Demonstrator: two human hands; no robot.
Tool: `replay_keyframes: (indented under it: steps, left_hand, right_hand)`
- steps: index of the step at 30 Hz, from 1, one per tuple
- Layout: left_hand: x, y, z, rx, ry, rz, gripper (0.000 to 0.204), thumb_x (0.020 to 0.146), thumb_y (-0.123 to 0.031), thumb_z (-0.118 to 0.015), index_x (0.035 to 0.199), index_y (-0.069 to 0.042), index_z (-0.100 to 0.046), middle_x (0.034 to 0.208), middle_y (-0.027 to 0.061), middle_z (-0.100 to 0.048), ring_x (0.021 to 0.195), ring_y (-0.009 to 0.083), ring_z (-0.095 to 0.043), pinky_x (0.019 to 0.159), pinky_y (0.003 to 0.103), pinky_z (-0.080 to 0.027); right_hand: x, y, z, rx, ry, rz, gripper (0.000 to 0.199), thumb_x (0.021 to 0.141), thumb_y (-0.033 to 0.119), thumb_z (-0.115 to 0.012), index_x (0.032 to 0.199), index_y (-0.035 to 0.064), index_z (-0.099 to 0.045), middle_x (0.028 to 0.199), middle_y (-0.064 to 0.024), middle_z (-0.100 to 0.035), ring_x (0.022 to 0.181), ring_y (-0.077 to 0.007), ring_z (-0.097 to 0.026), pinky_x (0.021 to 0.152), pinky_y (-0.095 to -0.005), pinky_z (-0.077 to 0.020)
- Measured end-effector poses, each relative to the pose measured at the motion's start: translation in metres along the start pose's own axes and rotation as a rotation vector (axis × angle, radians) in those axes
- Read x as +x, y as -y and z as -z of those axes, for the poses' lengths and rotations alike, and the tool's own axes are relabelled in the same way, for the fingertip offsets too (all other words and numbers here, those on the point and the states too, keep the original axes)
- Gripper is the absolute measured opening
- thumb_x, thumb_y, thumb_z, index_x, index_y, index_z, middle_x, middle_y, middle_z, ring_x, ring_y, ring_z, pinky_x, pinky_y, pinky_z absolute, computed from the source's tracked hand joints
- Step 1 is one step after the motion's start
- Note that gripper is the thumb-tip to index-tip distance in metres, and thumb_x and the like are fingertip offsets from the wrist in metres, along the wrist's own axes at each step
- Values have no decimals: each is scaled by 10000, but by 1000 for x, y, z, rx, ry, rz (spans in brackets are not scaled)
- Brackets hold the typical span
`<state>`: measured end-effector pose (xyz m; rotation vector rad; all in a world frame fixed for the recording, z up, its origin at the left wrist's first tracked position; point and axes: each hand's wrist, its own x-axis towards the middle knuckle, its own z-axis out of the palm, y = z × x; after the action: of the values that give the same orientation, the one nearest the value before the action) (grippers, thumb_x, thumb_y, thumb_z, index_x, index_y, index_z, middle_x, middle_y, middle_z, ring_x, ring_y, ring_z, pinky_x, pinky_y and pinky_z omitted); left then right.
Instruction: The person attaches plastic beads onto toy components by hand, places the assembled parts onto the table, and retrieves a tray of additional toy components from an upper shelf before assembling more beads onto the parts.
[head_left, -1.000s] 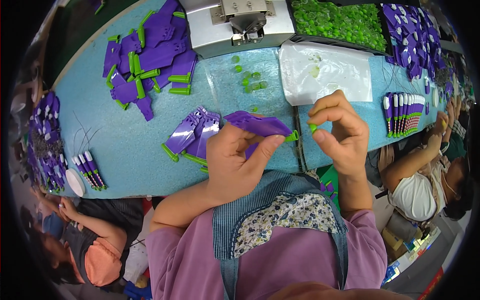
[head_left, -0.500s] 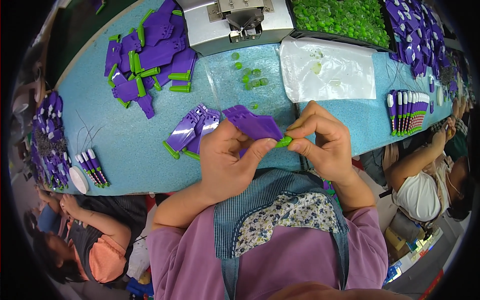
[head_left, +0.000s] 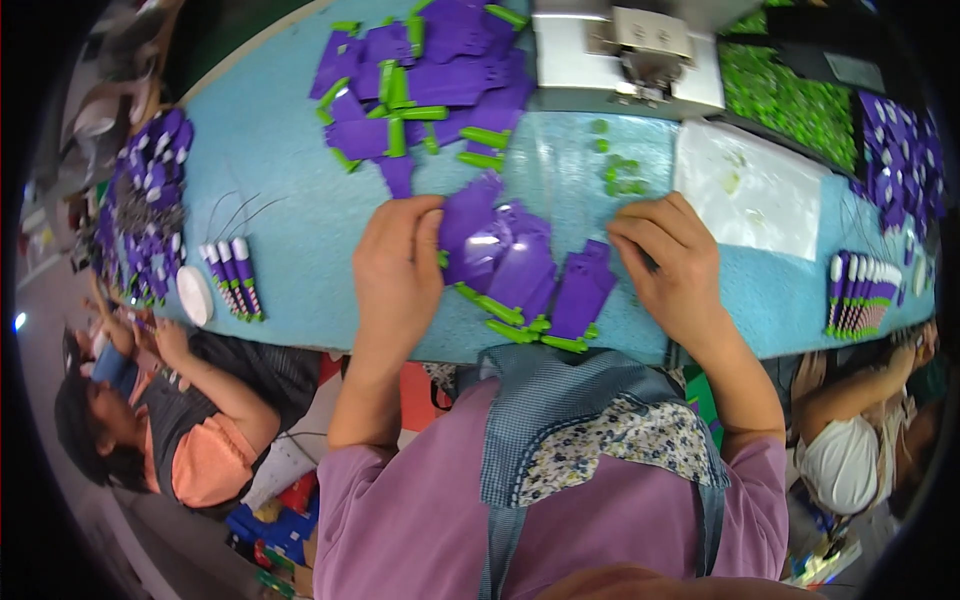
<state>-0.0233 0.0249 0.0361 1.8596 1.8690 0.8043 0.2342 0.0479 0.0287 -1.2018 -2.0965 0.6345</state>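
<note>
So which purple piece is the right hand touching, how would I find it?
Start at the blue table and find the fan of purple cards lying between the two hands. The right hand rests beside the rightmost card. It lies lowest at the near edge, with a green clip on its bottom end.

Bench light blue. Purple cards with green clips near centre; same purple/green pile far. Bright green small parts far right. White plastic sheet right. Sleeves mauve; apron blue check with floral panel.
</note>
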Motion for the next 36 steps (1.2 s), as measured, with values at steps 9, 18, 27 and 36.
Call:
replay_keyframes:
  steps: [9, 18, 27, 36]
  left_hand:
    - [52, 21, 15, 19, -163, 182, 154, 886, -149, -635, 980, -27, -637, 626, 72, -586, 531, 136, -548, 494, 288, -421]
    - [51, 26, 16, -116, -219, 374, 251, 938, -245, -601, 797, -58, -511, 538, -17, -526, 537, 34, -544, 452, 218, -385]
    - [2, -73, -4, -994, 250, 258, 774, 882, 41, -569, 1473, -76, -83, 859, 116, -632, 689, 112, -589, 639, 229, -477]
    - [-2, -79, -32, -1350, 581, 548, 753, 828, -5, -697, 1430, -30, -244, 866, 67, -633, 619, 55, -529, 517, 183, -421]
  right_hand:
    - [1, 9, 5, 46, -120, -49, 205, 671, -103, -669, 841, 7, -635, 836, -99, -612, 731, -244, -616, 627, -310, -500]
    - [-12, 7, 20, 364, -158, -278, 213, 689, -104, -668, 871, 8, -671, 892, -95, -646, 784, -196, -648, 683, -280, -516]
    - [-10, 25, 29, 375, -108, -27, 269, 695, -95, -696, 951, -32, -638, 888, -141, -670, 762, -261, -652, 658, -317, -518]
    - [-16, 32, 31, 286, -107, 25, 293, 701, -35, -740, 971, -39, -626, 897, -155, -671, 748, -279, -635, 648, -342, -499]
